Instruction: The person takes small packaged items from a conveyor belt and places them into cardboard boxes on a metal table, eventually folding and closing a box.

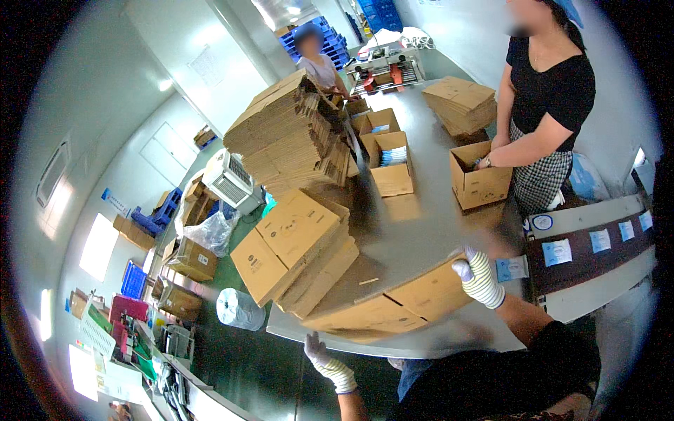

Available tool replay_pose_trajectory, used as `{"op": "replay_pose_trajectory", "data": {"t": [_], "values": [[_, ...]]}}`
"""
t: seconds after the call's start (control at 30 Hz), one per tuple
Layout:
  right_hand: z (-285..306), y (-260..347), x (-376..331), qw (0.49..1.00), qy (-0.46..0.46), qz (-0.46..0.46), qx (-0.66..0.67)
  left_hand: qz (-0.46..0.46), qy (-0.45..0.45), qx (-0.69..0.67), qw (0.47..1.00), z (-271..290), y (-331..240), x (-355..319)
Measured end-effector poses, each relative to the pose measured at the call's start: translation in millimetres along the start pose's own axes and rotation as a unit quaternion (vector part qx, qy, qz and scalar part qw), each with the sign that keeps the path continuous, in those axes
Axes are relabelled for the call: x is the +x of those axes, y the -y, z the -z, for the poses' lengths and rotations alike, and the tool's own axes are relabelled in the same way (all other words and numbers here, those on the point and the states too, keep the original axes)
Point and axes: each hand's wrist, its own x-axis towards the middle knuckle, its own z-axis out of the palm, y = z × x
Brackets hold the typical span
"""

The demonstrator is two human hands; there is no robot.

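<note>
A flattened cardboard carton (pixel 421 289) lies along the near edge of the steel table (pixel 421 217) in front of me. My right hand (pixel 483 279), in a white striped glove, is closed around its right end, thumb on the near side. Just off the table edge by the carton's left end is my left hand (pixel 327 361), gloved the same way, its fingers stretched out and holding nothing. A stack of flattened cartons (pixel 298 245) leans on the table beyond the left end. To the right of my right hand lies a blue and white packet (pixel 512 268).
A tall pile of flattened cartons (pixel 288 133) stands farther left. Open boxes (pixel 390 165) hold packets. A co-worker (pixel 554 91) at right reaches into an open carton (pixel 481 179); another person (pixel 319 63) stands behind the pile. A conveyor (pixel 590 245) carries several packets.
</note>
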Motion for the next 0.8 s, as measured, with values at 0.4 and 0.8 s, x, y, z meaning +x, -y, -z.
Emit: {"op": "replay_pose_trajectory", "data": {"t": [0.4, 0.8], "values": [[19, -85, -46, 0.994, 0.006, -0.092, 0.065, -0.004, -0.009, -0.029, 1.000, -35, -22, -46], [16, -77, -71, 0.993, 0.005, -0.117, 0.013, 0.062, 0.178, 0.088, 0.978, -39, -20, -53]]}}
